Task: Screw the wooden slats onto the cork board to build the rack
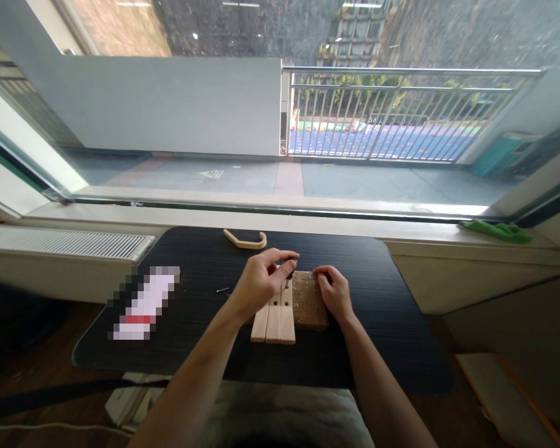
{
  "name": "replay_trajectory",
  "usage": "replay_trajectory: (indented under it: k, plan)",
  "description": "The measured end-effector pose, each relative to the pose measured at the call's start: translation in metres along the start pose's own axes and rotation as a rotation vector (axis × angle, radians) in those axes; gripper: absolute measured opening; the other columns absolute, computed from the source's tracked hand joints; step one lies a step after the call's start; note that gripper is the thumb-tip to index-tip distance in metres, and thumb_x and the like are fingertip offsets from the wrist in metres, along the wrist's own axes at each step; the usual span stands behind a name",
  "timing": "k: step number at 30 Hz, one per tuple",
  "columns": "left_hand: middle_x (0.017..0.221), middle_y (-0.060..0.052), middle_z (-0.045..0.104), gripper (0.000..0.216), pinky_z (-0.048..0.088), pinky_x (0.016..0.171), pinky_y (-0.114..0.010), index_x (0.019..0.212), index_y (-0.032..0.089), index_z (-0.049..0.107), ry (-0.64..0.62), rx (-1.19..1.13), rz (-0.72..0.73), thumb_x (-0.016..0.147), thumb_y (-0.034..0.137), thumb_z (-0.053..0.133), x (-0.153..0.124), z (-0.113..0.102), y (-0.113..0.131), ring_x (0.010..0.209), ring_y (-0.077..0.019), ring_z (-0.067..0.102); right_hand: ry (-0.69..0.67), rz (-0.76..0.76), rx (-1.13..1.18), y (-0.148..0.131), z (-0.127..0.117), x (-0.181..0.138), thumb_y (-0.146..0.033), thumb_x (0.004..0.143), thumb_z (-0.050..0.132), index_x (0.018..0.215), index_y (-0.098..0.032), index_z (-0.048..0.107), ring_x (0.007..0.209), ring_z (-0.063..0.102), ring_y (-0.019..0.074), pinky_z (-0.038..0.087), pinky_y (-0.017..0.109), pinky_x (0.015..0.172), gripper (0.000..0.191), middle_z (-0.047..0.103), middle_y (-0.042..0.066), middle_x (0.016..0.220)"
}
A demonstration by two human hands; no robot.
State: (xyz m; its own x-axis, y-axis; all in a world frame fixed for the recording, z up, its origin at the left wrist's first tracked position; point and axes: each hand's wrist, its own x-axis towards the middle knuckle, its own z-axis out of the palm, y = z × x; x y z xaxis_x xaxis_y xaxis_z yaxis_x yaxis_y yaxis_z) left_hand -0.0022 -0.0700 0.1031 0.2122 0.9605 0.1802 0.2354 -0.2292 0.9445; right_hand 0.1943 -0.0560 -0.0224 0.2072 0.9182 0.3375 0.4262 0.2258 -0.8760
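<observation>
My left hand [259, 280] is closed, thumb and forefinger pinched on a small dark piece [293, 266] whose kind I cannot make out. It is over the far end of some pale wooden slats [273, 330] lying side by side, with dark round holes in them. These slats rest on a brown, worn block [310, 305] with rows of small marks. At the block's right edge my right hand [336, 292] is closed, with curled fingers; something dark shows by its fingertips, too small to name. My left hand hides part of the slats and the block.
A hook-shaped wooden piece [247, 242] lies near the far edge of the black table [382, 354]. Left of my left hand lies a small metal pin or screw [223, 290]. A blurred-out pale item [149, 305] is on the table's left. A green cloth [497, 231] lies on the windowsill.
</observation>
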Motion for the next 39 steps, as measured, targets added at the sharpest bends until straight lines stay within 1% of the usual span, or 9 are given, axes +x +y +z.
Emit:
replay_trajectory:
  k: [6,8,14,18,23,24,29,34,39]
  plan:
    - [0.066,-0.003,0.066,0.031,0.027,0.041,-0.02,0.103,0.016,0.076,-0.038,-0.013,-0.037,0.085,0.036,0.062,0.0,0.0,0.0,0.047,-0.0074,0.039,0.001,-0.001,0.004,0.0,0.0,0.0,-0.027,0.08,0.048,0.079,-0.021,0.066,0.076,0.062,0.0217,0.049,0.034,0.075,0.019,0.069,0.005,0.079]
    - [0.069,-0.004,0.068,0.033,0.029,0.042,-0.02,0.105,0.015,0.075,-0.053,-0.036,-0.057,0.085,0.038,0.061,0.0,0.0,-0.001,0.047,-0.0077,0.042,-0.001,-0.001,0.005,0.0,-0.001,0.0,-0.028,0.08,0.048,0.079,-0.021,0.066,0.077,0.062,0.0219,0.049,0.035,0.075,0.019,0.069,0.005,0.079]
    - [0.098,-0.01,0.073,0.034,0.046,0.053,-0.021,0.109,0.015,0.071,-0.044,-0.083,-0.053,0.085,0.037,0.063,0.001,0.0,-0.005,0.063,-0.0116,0.061,-0.002,0.001,0.009,-0.001,-0.001,0.0,-0.028,0.081,0.048,0.079,-0.021,0.066,0.077,0.063,0.0221,0.049,0.035,0.076,0.019,0.069,0.005,0.08]
    - [0.099,-0.011,0.074,0.031,0.054,0.069,-0.024,0.109,0.014,0.071,-0.045,-0.111,-0.024,0.086,0.033,0.063,0.002,0.001,-0.004,0.08,-0.0163,0.069,-0.001,0.005,0.009,-0.001,-0.001,0.0,-0.028,0.081,0.048,0.079,-0.021,0.066,0.077,0.063,0.0224,0.049,0.035,0.075,0.02,0.069,0.006,0.08]
    - [0.096,-0.01,0.075,0.024,0.055,0.074,-0.024,0.102,0.014,0.074,-0.04,-0.127,0.011,0.088,0.027,0.06,0.002,0.003,-0.003,0.089,-0.0178,0.07,-0.006,0.004,0.007,-0.001,-0.001,0.0,-0.028,0.081,0.048,0.079,-0.021,0.066,0.077,0.063,0.0221,0.049,0.035,0.075,0.02,0.069,0.006,0.08]
    - [0.096,-0.009,0.076,0.023,0.054,0.073,-0.024,0.1,0.014,0.074,-0.029,-0.13,0.025,0.088,0.026,0.059,0.002,0.003,-0.004,0.087,-0.0171,0.069,-0.006,0.003,0.006,-0.001,-0.001,0.0,-0.028,0.08,0.048,0.079,-0.021,0.066,0.077,0.062,0.0218,0.049,0.034,0.075,0.02,0.069,0.005,0.08]
    - [0.091,-0.007,0.074,0.026,0.049,0.052,-0.02,0.101,0.014,0.074,0.007,-0.185,0.008,0.089,0.031,0.059,-0.003,0.007,-0.011,0.054,-0.0079,0.058,-0.006,0.001,0.003,0.0,-0.001,0.0,-0.028,0.081,0.048,0.079,-0.02,0.066,0.077,0.062,0.0217,0.048,0.034,0.076,0.02,0.069,0.005,0.079]
    - [0.072,-0.004,0.07,0.028,0.046,0.051,-0.02,0.096,0.015,0.076,0.025,-0.145,0.037,0.081,0.038,0.072,-0.002,0.01,-0.013,0.054,-0.0087,0.054,-0.009,0.002,0.002,0.0,-0.001,0.0,-0.027,0.081,0.048,0.079,-0.02,0.066,0.078,0.063,0.022,0.048,0.034,0.077,0.019,0.069,0.006,0.08]
    - [0.08,-0.003,0.067,0.013,0.042,0.054,-0.02,0.087,0.02,0.079,0.126,-0.015,0.238,0.079,0.029,0.075,0.005,0.009,-0.011,0.061,-0.0087,0.051,-0.008,0.005,0.003,0.0,-0.001,0.0,-0.027,0.081,0.048,0.08,-0.021,0.066,0.079,0.063,0.0219,0.049,0.034,0.076,0.019,0.069,0.006,0.081]
